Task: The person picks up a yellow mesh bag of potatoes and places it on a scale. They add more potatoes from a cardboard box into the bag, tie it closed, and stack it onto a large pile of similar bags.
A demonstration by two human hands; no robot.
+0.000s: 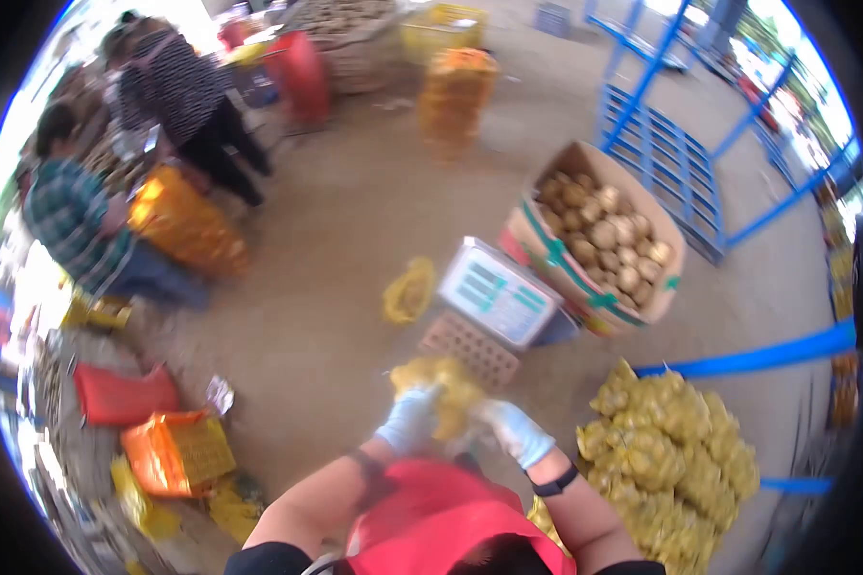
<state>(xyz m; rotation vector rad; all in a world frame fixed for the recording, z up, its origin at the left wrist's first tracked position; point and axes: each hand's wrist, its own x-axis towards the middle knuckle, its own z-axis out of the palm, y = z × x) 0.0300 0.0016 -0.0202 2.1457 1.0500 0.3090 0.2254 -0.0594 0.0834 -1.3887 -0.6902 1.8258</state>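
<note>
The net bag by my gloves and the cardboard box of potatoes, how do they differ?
The net bag is yellow; the cardboard box is tan with green marks. The bag is small; the box is much larger. The bag is at your left hand and right hand; the box stands apart from both. Both seem to hold potatoes, though the bag is too blurred to be certain.

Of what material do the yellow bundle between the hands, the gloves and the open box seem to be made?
Yellow bundle: perhaps plastic netting, from its lumpy yellow look; blur hides any mesh or finish.
Gloves: maybe thin rubber, pale blue and smooth-looking, though blur leaves fabric possible.
Open box: probably cardboard, matte; thin brownish walls with green markings suggest it.
</note>
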